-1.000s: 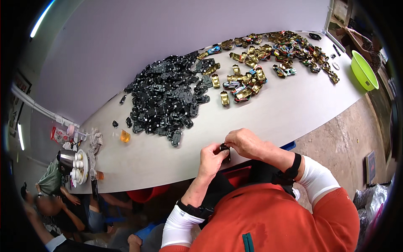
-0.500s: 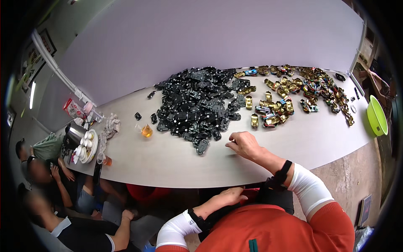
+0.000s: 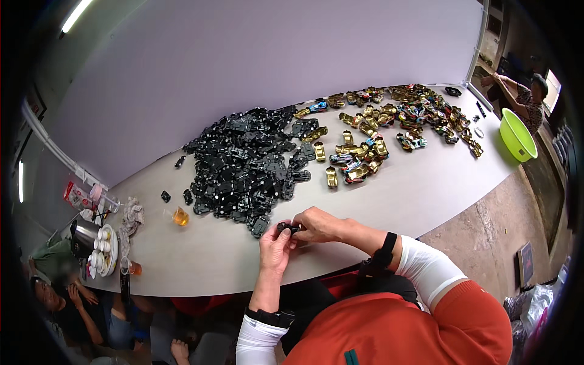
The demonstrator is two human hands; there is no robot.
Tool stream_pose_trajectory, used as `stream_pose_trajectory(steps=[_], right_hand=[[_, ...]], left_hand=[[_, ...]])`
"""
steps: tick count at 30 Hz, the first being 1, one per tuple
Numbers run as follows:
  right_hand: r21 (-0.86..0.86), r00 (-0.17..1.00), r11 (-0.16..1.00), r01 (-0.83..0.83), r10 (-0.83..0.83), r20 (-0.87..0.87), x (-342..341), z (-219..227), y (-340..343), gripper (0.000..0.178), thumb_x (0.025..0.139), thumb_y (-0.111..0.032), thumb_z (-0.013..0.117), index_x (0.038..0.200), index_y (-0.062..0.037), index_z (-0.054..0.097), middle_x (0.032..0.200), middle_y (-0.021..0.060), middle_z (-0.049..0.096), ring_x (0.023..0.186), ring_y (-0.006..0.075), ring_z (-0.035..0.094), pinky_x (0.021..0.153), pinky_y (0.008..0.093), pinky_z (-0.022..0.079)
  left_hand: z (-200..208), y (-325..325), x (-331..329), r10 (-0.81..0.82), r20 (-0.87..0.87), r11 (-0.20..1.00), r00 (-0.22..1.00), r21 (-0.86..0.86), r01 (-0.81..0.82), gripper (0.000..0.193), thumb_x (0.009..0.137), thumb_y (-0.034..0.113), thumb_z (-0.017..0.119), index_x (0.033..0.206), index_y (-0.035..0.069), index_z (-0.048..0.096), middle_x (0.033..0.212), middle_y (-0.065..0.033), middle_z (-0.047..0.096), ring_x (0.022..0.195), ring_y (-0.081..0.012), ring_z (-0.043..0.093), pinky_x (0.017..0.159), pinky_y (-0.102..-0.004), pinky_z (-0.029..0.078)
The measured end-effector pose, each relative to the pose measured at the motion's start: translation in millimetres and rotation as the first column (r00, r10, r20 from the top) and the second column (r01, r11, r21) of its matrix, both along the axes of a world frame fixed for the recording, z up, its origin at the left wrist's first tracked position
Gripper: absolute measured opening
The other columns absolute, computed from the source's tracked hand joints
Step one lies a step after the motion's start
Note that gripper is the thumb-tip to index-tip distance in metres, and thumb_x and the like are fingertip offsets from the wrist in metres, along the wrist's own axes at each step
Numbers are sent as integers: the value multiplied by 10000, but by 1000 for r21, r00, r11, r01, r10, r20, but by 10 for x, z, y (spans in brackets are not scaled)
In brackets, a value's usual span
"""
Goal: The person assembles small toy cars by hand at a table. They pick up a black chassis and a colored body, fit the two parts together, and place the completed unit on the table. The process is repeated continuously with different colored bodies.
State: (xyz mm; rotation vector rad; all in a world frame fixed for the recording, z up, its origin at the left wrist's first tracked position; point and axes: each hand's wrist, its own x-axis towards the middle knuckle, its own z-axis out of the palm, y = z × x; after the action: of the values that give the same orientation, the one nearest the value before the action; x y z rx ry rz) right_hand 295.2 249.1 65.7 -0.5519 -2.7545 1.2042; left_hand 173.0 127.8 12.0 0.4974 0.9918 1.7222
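Note:
My left hand [image 3: 275,252] and my right hand [image 3: 319,224] meet over the table's front part, just in front of the black pile. Between their fingertips they hold a small black toy car base [image 3: 288,229], partly covered by the fingers. Close beyond lies a big heap of black toy car bases [image 3: 237,167]. Gold toy car bodies [image 3: 331,177] are spread to the right of that heap, some with coloured sides.
A glass of amber drink [image 3: 180,216] stands left of the heap. Farther left are a tray of white cups [image 3: 110,258], a crumpled cloth [image 3: 131,219] and a reddish drink [image 3: 131,266]. A green basin [image 3: 517,135] sits at the right edge. People sit at the left.
My left hand has risen from below the table edge to join my right hand. A black toy car base is now between them. The view has shifted to the right.

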Motion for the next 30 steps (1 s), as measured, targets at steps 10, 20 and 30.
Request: stream_pose_trajectory(steps=[10, 20, 30], right_hand=[[635, 873, 664, 395, -486, -34, 350, -233, 760, 123, 750, -75, 570, 860, -18, 570, 834, 173, 565, 759, 308, 617, 584, 413, 477], [-979, 930, 114, -171, -309, -199, 675, -72, 348, 117, 856, -126, 582, 890, -46, 504, 637, -14, 431, 493, 62, 377, 397, 172, 274], [-844, 897, 525, 111, -419, -143, 760, -19, 220, 313, 804, -105, 638, 1101, -58, 553, 844, 24, 497, 520, 52, 406, 433, 185, 347]], left_hand=[[-71, 27, 50, 5, 119, 996, 993, 89, -16, 213, 796, 111, 665, 966, 5, 592, 827, -97, 627, 637, -167, 583, 516, -240, 442], [28, 121, 189, -221, 346, 956, 912, 262, 133, 322, 797, 221, 666, 1026, 18, 568, 1107, -129, 558, 797, -189, 579, 676, -297, 480], [-13, 184, 261, -182, 283, 968, 942, 218, 122, 255, 803, 168, 656, 976, -8, 591, 1017, -109, 589, 918, -179, 564, 824, -312, 474]])
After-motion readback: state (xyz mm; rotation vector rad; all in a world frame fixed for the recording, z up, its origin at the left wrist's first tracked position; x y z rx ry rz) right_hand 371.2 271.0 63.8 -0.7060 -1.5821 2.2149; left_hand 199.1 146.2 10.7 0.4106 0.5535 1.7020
